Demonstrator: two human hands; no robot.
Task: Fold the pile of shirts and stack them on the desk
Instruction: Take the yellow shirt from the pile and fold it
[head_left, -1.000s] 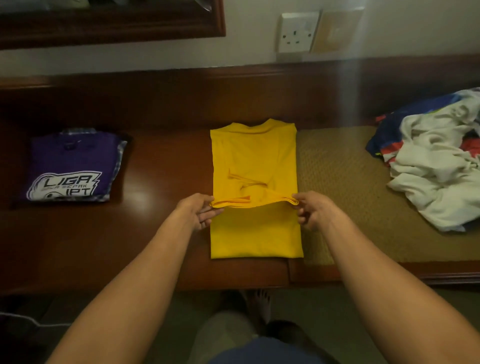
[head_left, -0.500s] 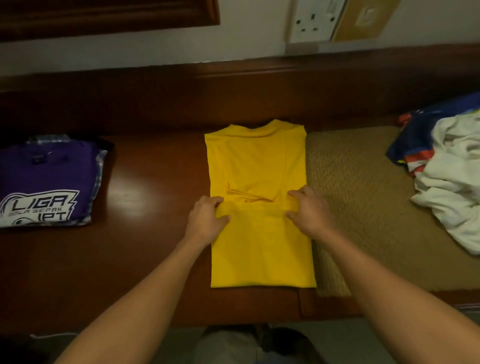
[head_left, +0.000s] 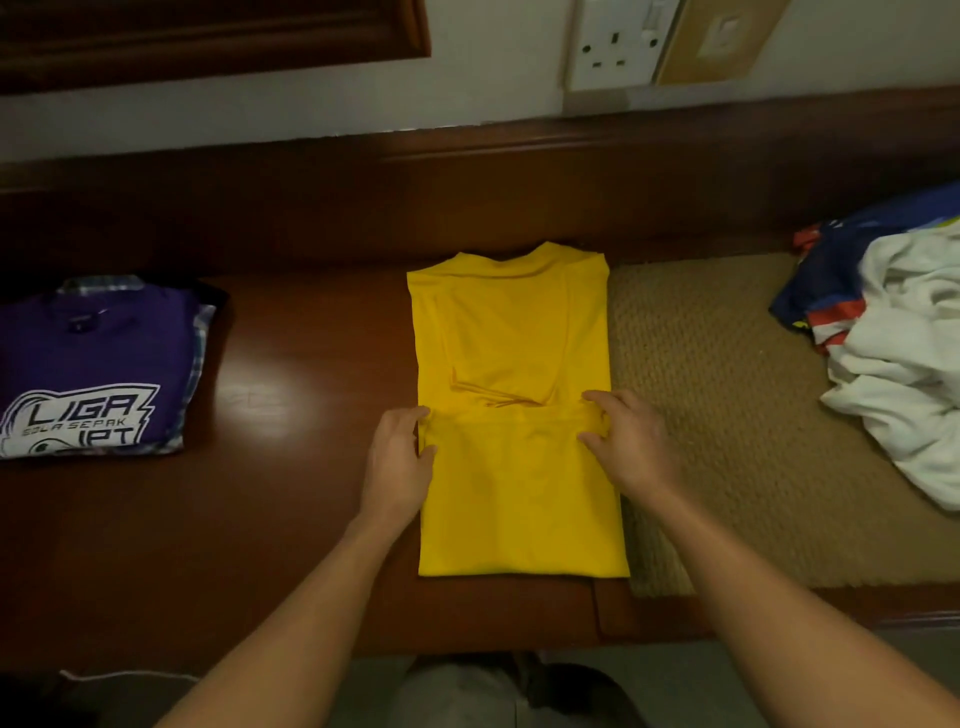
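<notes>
Yellow cloth fills the middle of the view: a yellow shirt (head_left: 511, 338) lies flat on the dark wooden desk (head_left: 311, 415), folded into a long narrow panel with its collar toward the wall and its near edge close to the desk's front. Its right side overlaps the edge of a woven mat (head_left: 701, 415). The sleeves are tucked in over the back, and a low ridge of cloth runs across the panel about midway. The left hand (head_left: 397, 462) sits at the shirt's left edge, level with that ridge; its forefinger and thumb close from above and below on the edge of the cloth, and the rest of the hand lies on the bare wood beside it. The right hand (head_left: 631, 447) rests on the shirt's right side at the same level, with its fingertips (head_left: 597, 397) and thumb curled in and a small bunch of yellow fabric caught between them. At the far left, well apart, a folded purple shirt (head_left: 98, 353) with white lettering lies on top of a folded plaid shirt (head_left: 200, 338). At the far right, a loose pile of unfolded shirts (head_left: 904, 364), white, blue and red, sits on the mat. A white wall socket (head_left: 613, 44) is mounted above the desk.
</notes>
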